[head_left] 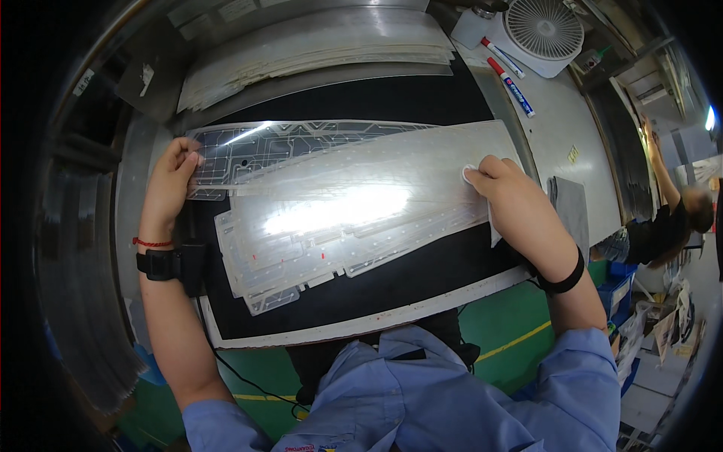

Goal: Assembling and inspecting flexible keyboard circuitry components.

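My left hand (181, 167) is closed in a pinch on the left edge of a clear circuit film (218, 162) printed with fine pale traces and dots. This film lies partly under a stack of hazy translucent sheets (331, 177), which slants across the black work mat and carries a bright glare. More printed film (275, 290) with notched edges and small red marks shows at the stack's near side. At the stack's right end, my right hand (516, 197) is closed, with a small soft-looking white piece (468, 175) at its fingertips. Most of that piece is hidden by the hand.
Behind the black mat (392, 294) lies a pile of flat sheets (316, 68). At the far right are markers (512, 87), a white fan (544, 34) and a bottle (473, 26). Dark stacked sheets (90, 286) stand at left. Another person (663, 226) works at far right.
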The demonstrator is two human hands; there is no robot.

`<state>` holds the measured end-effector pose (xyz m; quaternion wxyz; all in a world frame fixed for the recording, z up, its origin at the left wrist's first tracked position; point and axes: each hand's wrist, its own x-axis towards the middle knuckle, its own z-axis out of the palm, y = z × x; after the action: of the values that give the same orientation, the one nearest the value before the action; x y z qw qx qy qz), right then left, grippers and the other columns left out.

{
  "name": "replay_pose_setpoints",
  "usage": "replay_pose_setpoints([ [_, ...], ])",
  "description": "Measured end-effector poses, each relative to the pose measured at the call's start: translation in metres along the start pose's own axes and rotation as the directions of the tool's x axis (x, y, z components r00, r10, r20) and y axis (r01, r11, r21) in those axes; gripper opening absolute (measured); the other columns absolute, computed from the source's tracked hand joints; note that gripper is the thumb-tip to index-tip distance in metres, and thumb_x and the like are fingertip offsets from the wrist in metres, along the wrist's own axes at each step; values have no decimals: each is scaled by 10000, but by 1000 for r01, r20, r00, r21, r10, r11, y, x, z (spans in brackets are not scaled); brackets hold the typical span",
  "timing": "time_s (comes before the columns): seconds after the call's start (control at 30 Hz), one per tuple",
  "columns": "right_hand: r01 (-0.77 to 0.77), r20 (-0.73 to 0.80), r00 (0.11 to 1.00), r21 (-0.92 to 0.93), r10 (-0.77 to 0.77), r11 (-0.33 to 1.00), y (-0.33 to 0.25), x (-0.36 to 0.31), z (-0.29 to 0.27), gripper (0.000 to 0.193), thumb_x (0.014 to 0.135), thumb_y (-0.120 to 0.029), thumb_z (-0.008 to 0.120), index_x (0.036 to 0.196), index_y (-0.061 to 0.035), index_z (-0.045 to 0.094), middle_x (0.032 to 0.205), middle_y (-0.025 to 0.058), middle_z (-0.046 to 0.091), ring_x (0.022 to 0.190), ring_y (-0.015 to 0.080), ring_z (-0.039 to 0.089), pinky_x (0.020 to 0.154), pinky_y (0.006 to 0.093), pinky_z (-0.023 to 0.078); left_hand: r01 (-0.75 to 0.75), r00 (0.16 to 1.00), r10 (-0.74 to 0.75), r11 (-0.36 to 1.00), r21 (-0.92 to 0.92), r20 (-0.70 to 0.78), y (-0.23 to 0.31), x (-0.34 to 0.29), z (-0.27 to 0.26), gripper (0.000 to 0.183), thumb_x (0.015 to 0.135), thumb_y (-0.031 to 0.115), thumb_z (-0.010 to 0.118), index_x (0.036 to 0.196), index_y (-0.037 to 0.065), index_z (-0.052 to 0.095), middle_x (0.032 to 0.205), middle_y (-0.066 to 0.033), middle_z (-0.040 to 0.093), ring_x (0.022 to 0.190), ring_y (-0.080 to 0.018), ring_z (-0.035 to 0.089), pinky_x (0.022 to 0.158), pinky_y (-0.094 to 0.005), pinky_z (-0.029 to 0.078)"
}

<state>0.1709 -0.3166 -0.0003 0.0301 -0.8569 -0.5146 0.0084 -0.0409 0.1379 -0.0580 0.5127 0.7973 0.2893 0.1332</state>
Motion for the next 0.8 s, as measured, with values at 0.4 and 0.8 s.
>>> replay_pose_setpoints([
  [0.4,7,-6,1000,-5,-7,1000,0,0,-1,341,791,46,563,1121,-2,638,1003,106,574,965,300,584,820,387,538,2,1000,-2,999,-32,11,5,-3,1,144,1020,114,501,1129,66,581,872,52,589,655,-11,459,569,-182,361],
  [0.8,-38,50,998,35,36,999,-13,-11,-8,354,815,57,525,1132,-15,665,980,128,597,943,328,598,813,400,522,53,999,-50,991,-125,19,4,-3,-3,221,1017,175,519,1180,48,597,875,34,620,680,-18,509,589,-188,405],
])
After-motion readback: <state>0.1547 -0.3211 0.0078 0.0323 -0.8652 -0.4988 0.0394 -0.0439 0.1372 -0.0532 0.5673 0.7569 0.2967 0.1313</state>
